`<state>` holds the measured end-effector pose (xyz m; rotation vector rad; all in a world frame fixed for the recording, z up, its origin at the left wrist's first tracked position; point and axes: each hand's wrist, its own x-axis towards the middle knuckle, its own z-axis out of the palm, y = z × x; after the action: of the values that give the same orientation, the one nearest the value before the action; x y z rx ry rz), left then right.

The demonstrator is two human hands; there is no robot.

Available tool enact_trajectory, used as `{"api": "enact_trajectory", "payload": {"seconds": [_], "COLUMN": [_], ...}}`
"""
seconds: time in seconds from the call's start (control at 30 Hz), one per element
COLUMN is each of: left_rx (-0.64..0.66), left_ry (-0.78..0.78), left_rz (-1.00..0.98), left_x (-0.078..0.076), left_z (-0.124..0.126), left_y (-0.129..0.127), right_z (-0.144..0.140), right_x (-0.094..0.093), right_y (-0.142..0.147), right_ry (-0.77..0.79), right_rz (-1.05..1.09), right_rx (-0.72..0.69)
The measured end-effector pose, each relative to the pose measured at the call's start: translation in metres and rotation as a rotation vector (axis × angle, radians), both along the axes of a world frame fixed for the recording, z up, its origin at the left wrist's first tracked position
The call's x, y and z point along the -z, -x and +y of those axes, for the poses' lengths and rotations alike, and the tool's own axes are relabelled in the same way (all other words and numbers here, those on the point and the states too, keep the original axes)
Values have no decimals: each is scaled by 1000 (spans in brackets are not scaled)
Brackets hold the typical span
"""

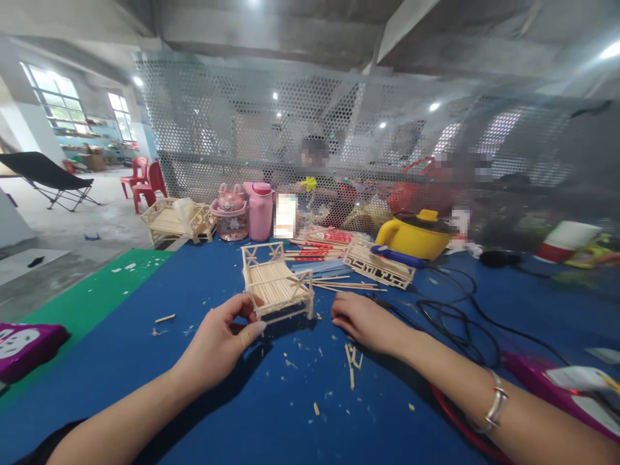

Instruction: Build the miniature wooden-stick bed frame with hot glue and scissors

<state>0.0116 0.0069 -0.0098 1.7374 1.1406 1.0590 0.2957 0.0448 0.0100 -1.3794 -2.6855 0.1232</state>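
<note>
A miniature bed frame [276,284] built from thin wooden sticks, with crossed braces at its ends, stands on the blue tabletop. My left hand [225,332] pinches its near left corner between thumb and fingers. To the right of the frame, my right hand [361,318] rests on the table, its fingers curled inward. Whatever those fingers hold, if anything, is hidden. Behind that hand lie several loose sticks [346,284] and another small stick-built piece [378,261]. Short cut bits of stick [352,368] lie just in front of it.
A blue tool [400,257] leans by a yellow pot [419,236]. Black cables [450,323] coil at right. A pink bottle [260,213], a pink-lidded jar [231,216] and another stick frame [169,219] line the back, before a perforated metal screen [217,129]. Purple items [29,349] flank the table.
</note>
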Motion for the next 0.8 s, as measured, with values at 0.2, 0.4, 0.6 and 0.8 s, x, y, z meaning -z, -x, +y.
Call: {"api": "enact_trajectory", "payload": {"seconds": [0.2,0.4,0.6,0.8], "left_rx": [58,52,42,-15], "left_ry": [-45,-77,-87,-146], "left_rz": [186,239,224,223], "left_x": [6,6,8,3], "left_z": [3,3,2,2], "left_y": [-3,-3,-6,-16], "right_z": [-38,-73,-71,-75], "right_x": [-25,-18,0,-11], "right_y": [-20,-8,-3,13], "right_ry": [6,93,35,113], "right_rz": [24,-88,-11,188], "right_rx": [98,-139,-86,80]}}
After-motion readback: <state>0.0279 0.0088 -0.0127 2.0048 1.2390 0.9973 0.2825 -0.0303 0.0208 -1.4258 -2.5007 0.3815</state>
